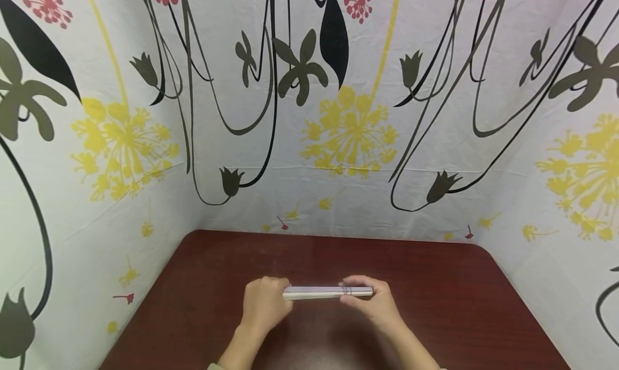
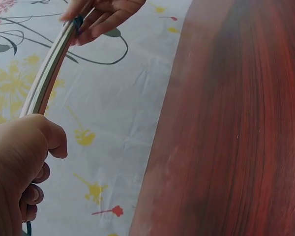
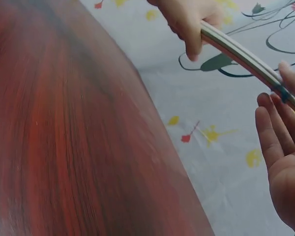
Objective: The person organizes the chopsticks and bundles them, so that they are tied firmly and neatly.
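Note:
A slim, straight bundle of pale strips or sticks (image 1: 314,292) is held level above the table in the head view. Its exact kind cannot be told. My left hand (image 1: 265,304) grips its left end with curled fingers, hiding that end. Around the bundle near its right end runs a dark blue band (image 3: 280,92). My right hand (image 1: 374,304) pinches the bundle there between thumb and fingers. In the left wrist view, a bit of teal cord or band (image 2: 28,228) shows below the left hand's fingers.
A dark red-brown wooden table (image 1: 203,284) with rounded far corners lies under both hands. White cloth (image 1: 290,150) printed with yellow, black, olive and red flowers hangs behind it and along both sides.

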Available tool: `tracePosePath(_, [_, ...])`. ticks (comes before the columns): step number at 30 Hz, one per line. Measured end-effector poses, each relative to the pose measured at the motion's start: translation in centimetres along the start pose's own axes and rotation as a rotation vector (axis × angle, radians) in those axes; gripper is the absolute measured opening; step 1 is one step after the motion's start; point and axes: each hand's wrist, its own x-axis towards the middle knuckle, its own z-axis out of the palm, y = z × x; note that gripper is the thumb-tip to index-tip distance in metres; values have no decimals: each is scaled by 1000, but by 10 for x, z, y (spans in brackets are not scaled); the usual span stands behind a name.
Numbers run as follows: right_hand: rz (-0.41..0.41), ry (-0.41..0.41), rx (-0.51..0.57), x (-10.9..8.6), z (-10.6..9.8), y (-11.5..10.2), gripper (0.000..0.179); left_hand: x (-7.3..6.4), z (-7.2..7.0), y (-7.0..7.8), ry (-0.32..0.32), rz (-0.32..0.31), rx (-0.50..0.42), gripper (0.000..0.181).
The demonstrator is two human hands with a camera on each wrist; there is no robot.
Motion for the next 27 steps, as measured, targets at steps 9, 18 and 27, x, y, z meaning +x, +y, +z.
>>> tracePosePath(9, [-83, -63, -55, 5, -13, -9, 21, 0, -2, -4, 3, -13, 6, 33])
tracePosePath(18, [8, -113, -241, 3, -1, -10, 26, 0, 2, 10, 12, 50, 8, 20])
tracePosePath(27, [-94, -104, -222, 7, -11, -14, 28, 1, -1, -3, 39, 25, 4, 30])
